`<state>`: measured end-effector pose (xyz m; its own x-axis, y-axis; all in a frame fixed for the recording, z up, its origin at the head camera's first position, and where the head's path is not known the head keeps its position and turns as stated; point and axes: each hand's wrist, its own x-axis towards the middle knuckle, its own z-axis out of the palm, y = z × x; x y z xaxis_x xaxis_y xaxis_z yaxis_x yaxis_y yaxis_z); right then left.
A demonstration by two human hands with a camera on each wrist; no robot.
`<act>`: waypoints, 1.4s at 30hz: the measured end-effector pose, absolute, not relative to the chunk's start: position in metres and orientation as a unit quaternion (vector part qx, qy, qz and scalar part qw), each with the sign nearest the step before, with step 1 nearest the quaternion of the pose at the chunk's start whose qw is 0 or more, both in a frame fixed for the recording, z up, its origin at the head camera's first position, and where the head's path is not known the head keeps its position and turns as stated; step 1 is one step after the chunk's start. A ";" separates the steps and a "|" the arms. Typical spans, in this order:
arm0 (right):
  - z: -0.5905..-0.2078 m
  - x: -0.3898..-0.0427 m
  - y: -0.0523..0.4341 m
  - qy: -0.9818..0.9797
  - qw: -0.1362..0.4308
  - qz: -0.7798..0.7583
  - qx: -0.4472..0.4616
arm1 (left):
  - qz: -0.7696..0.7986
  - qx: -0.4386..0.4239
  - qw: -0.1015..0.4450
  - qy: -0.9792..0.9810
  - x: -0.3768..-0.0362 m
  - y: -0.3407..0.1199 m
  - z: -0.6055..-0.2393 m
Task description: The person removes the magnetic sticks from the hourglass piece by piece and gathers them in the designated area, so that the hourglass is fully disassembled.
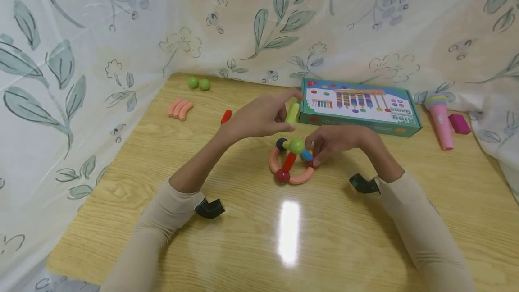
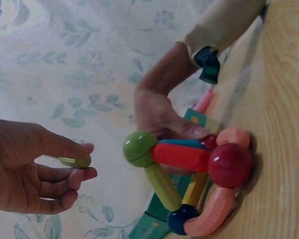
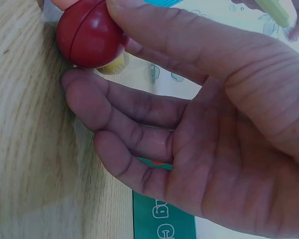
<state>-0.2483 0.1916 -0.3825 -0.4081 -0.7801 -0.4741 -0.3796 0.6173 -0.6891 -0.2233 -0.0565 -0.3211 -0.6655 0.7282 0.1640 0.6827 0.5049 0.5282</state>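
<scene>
**Two hands at a rod-and-ball toy on a wooden table**

Item 1. We record the left hand (image 1: pixel 259 116) raised above the table (image 1: pixel 365 238), thumb and fingers pinching a yellow-green rod (image 1: pixel 292 112). The rod is clear of everything else, hanging just above and behind the toy frame.

Item 2. Below that pinch stands the toy frame (image 1: pixel 292 161): a green ball (image 1: pixel 296 146) at the top, a red rod (image 1: pixel 289 161) slanting down from it to a dark red ball (image 1: pixel 282 175), a navy ball (image 1: pixel 281 143) on the far side, and salmon curved pieces (image 1: pixel 302 177) forming the base ring on the table.

Item 3. The right hand (image 1: pixel 336 143) is on the frame's near-right side, thumb and fingertips pinching a red ball (image 3: pixel 89 32) low down at table level. A blue rod (image 1: pixel 306 155) runs from the green ball toward this pinch.

Item 4. Further items: behind both hands, a green toy box (image 1: pixel 358 107). Left of the left hand's pinch, a red piece (image 1: pixel 225 116), three salmon curved pieces (image 1: pixel 180 109) and two green balls (image 1: pixel 199 84). Well right of the right hand, a pink toy microphone (image 1: pixel 441 120) and a magenta block (image 1: pixel 460 123).
</scene>
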 end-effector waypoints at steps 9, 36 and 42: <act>-0.384 -0.247 0.191 0.809 0.402 -0.236 -0.359 | 0.263 0.355 0.053 0.895 -0.236 -0.080 -0.322; -0.383 -0.247 0.193 0.808 0.396 -0.238 -0.366 | 0.113 0.196 0.126 0.966 -0.299 -0.118 -0.381; -0.383 -0.248 0.193 0.810 0.394 -0.232 -0.367 | 0.096 0.170 0.117 0.974 -0.297 -0.118 -0.382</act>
